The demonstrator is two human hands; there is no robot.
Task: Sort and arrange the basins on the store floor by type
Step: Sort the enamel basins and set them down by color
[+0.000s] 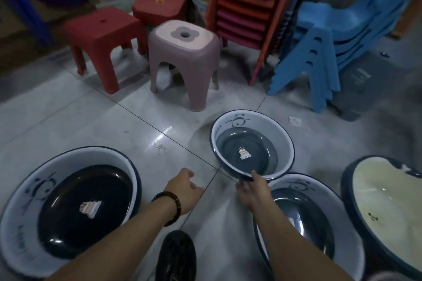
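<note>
A small white basin (269, 134) with a grey bottom, dark rim and a panda print is tilted just above the floor; my right hand (253, 191) pinches its near rim. Under my right forearm lies a larger basin (319, 191) of the same pattern. A big white basin with a black bottom (75, 207) sits on the floor at the left. At the right edge stands a cream basin (386, 207) with a dark rim. My left hand (185, 189) hovers over the tiles between the basins, fingers loosely curled, holding nothing.
A mauve stool (185, 61) stands just beyond the small basin, with two red stools (102, 36) to its left. Stacked orange stools (246, 7) and blue chairs (324, 52) rise behind. My dark shoe (175, 258) is on the grey tiled floor (114, 132).
</note>
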